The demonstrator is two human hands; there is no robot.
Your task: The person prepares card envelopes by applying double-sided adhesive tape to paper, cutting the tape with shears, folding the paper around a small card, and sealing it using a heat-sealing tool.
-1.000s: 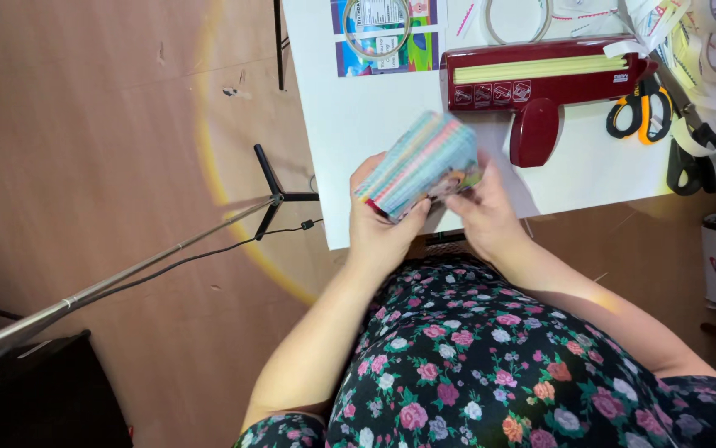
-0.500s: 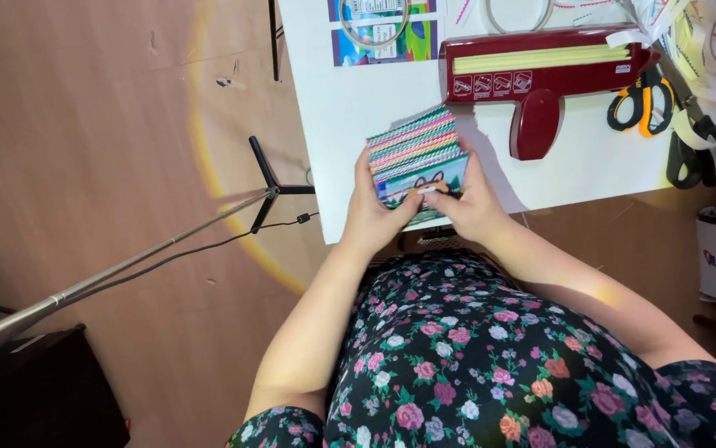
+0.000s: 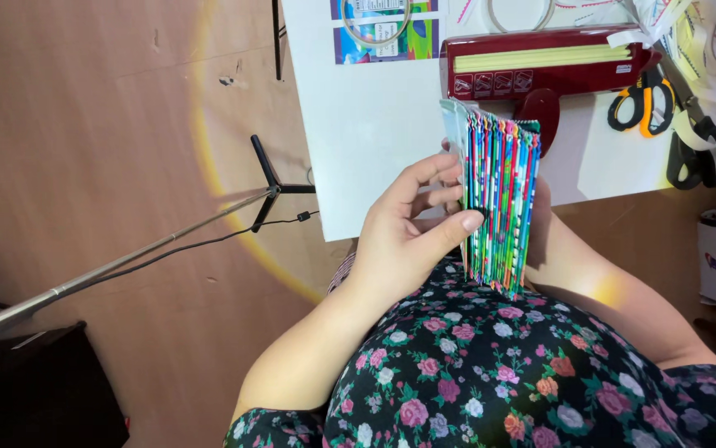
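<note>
I hold a thick stack of colourful printed sheets upright on its edge, above my lap at the white table's near edge. My left hand grips its left face, thumb across the front lower edge and fingers against the side. My right hand is mostly hidden behind the stack and supports its right face; only a sliver of it and the forearm show. The striped edges of the sheets face me.
A white table carries a dark red paper cutter, orange-handled scissors, black scissors, printed sheets and paper scraps at the far right. A tripod stand and a cable lie on the brown floor to the left.
The stack was lying flatter with its face towards me; now it is lifted and turned upright on edge, closer to me, with my right hand behind it.
</note>
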